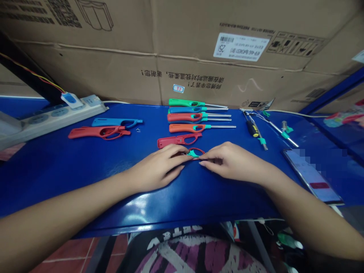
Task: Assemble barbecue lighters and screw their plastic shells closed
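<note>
Low over the blue table, both hands meet at a red lighter casing half (201,149) with a green trigger piece (193,153) in it. My left hand (159,167) has its fingers closed on the casing's left part, hiding most of it. At the right end, my right hand (229,161) pinches the casing close to the trigger. Just beyond my fingers lies another red casing half (166,141), its inside facing up. Farther back, an orange lighter (186,128), a red lighter (183,118), a blue lighter (183,110) and a green lighter (182,102) lie in a row.
To the left are a blue casing (106,122), a red casing (85,132), small screws (138,130) and a power strip (57,115). At right lie a screwdriver (251,128), metal lighter tubes (280,131) and a phone (313,176). A cardboard box (113,72) walls the back.
</note>
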A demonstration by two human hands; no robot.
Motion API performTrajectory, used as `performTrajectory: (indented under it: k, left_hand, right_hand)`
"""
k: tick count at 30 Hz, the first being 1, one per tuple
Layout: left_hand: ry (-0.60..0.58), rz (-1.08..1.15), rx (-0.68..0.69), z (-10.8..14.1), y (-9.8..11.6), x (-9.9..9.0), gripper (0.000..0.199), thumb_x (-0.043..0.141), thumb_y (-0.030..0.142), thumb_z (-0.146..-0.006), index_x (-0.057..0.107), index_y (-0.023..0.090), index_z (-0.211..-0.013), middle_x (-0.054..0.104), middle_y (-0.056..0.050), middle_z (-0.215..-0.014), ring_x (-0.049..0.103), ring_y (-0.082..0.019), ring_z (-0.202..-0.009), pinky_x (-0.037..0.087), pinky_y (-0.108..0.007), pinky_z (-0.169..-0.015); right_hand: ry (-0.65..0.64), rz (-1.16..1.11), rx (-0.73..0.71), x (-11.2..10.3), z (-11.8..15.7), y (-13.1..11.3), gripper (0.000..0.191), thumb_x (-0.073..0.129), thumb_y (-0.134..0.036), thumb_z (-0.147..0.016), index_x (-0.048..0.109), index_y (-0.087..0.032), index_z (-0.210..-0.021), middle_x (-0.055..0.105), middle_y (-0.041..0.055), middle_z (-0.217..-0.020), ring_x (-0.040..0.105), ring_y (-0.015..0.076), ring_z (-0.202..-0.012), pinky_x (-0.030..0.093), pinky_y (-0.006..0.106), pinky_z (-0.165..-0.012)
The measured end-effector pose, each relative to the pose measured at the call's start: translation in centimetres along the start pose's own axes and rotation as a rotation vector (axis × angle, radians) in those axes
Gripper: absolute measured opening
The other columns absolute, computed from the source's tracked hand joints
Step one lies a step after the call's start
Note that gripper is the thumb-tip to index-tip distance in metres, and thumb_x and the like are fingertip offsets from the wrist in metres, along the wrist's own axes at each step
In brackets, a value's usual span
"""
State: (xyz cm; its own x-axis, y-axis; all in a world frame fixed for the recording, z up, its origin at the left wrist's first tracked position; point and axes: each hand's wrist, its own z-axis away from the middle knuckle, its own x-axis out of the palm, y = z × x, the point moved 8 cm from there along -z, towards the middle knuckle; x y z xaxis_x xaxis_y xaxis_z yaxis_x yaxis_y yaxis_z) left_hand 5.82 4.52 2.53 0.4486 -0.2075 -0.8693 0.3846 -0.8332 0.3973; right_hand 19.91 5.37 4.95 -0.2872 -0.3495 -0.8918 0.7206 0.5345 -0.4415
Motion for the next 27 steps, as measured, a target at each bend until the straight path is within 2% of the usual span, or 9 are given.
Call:
performTrajectory:
  k: [4,7,12,27]
  left_hand:
    - [0.060,0.009,-0.005,-0.10,-0.31,-0.07,0.033,0.050,0.020,-0.102,0.062,0.021,-0.133,0.062,-0.012,-0.128,0.059,-0.024,-0.120,0.053,-0.042,-0.102]
    - [0.099,0.048,0.000,-0.21,-0.35,-0.24,0.030,0.050,0.018,-0.102,0.065,0.021,-0.128,0.064,-0.011,-0.123,0.061,-0.022,-0.116,0.053,-0.039,-0.100]
    - [0.150,0.087,0.012,-0.27,-0.17,-0.67,0.029,0.052,0.017,-0.101,0.067,0.022,-0.125,0.065,-0.010,-0.119,0.062,-0.021,-0.113,0.053,-0.037,-0.098]
    - [0.114,-0.008,0.008,-0.01,-0.22,-0.49,0.031,0.051,0.018,-0.101,0.069,0.022,-0.126,0.067,-0.011,-0.121,0.063,-0.023,-0.113,0.054,-0.040,-0.097]
  right_hand:
    - [0.029,-0.021,0.073,-0.15,0.01,0.24,0.023,0.061,-0.025,-0.095,0.081,-0.021,-0.105,0.078,0.0037,-0.077,0.064,0.0136,-0.059,0.038,0.025,-0.056]
    - [0.034,-0.044,0.094,-0.12,0.05,0.18,0.022,0.061,-0.026,-0.094,0.081,-0.022,-0.102,0.076,0.0021,-0.072,0.062,0.0128,-0.057,0.036,0.025,-0.055]
    - [0.013,-0.060,0.095,0.24,0.06,0.21,0.024,0.060,-0.027,-0.095,0.081,-0.021,-0.106,0.075,0.0022,-0.071,0.061,0.0128,-0.057,0.034,0.025,-0.054]
    - [0.035,-0.039,0.063,0.47,-0.26,0.08,0.025,0.059,-0.024,-0.095,0.080,-0.021,-0.107,0.078,0.0041,-0.080,0.066,0.0146,-0.065,0.039,0.026,-0.059]
